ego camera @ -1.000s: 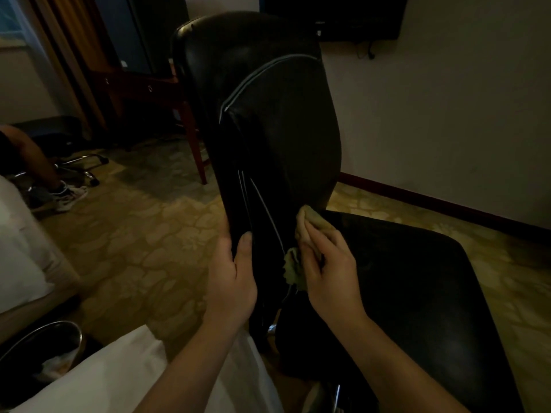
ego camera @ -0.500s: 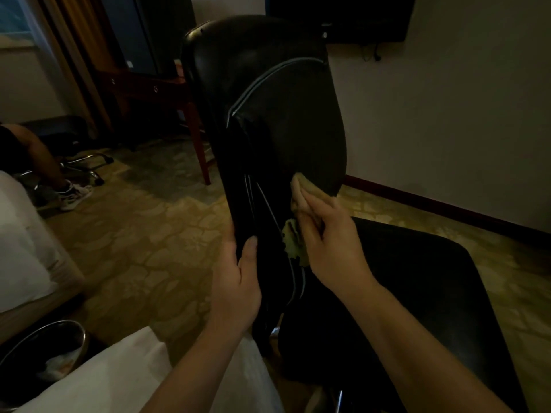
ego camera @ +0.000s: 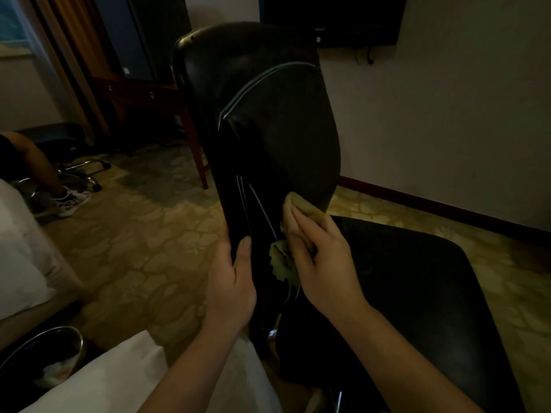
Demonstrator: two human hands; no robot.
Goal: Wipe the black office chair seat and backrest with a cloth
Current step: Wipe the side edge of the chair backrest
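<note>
The black office chair stands before me, its tall backrest [ego camera: 268, 120] upright and seen edge-on, its seat [ego camera: 411, 293] spreading to the right. My left hand [ego camera: 231, 281] grips the backrest's lower side edge, thumb on the front face. My right hand [ego camera: 322, 260] presses a yellowish-green cloth [ego camera: 286, 263] flat against the lower front of the backrest, just above the seat. Part of the cloth hangs loose below my fingers.
A metal waste bin [ego camera: 44, 353] sits at the lower left beside a white bed [ego camera: 21, 248]. Another person's leg and shoe [ego camera: 70, 198] rest near a second chair's base at far left. A wooden desk [ego camera: 143, 96] stands behind; a wall with dark baseboard [ego camera: 447, 207] lies right.
My right hand slid the cloth up the lower backrest from near the seat joint. My left hand kept its grip on the edge.
</note>
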